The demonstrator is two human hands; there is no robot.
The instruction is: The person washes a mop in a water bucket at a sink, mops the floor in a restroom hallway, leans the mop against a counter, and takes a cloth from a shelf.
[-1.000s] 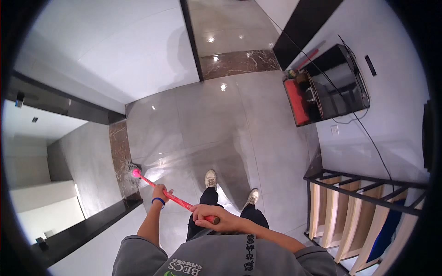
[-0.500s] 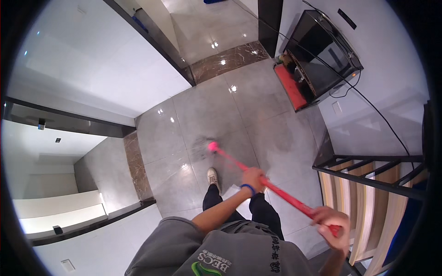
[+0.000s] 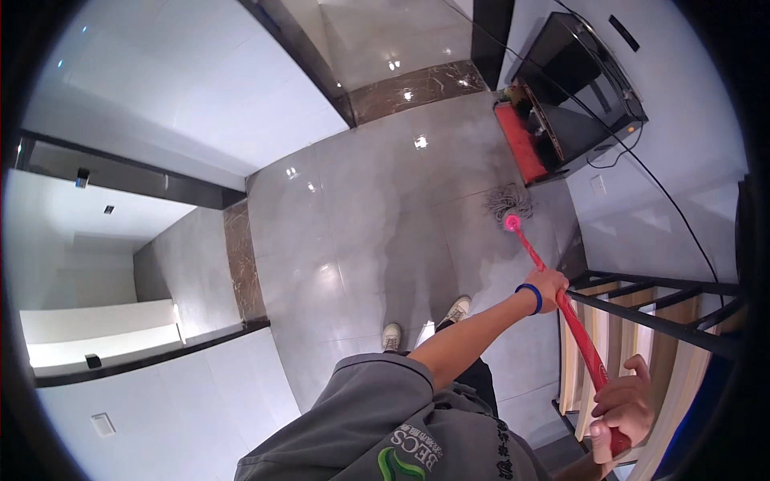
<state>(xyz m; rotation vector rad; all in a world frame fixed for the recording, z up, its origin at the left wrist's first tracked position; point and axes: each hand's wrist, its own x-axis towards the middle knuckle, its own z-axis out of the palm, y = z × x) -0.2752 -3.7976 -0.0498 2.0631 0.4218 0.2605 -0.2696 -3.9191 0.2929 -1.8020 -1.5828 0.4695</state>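
Observation:
A string mop with a red handle (image 3: 584,341) slants from the lower right up to the floor. Its grey strands (image 3: 507,200) lie spread on the tiles beneath a pink socket, close to the black cabinet with the red base. Midway along the handle my left hand (image 3: 548,289) is wrapped round it, a blue band on that wrist. My right hand (image 3: 626,407) grips the handle near its top end, one finger raised off it.
The grey tiled floor (image 3: 377,200) looks wet in patches. A glossy black cabinet (image 3: 573,88) with trailing cables stands by the right wall. Wooden stair treads (image 3: 613,321) behind a black metal railing (image 3: 658,311) are beside my right hand. Dark marble thresholds (image 3: 245,268) mark doorways.
The mop head has swept right across the floor, from ahead of my feet to near the cabinet. Both hands have moved right with the handle, and my feet now stand side by side.

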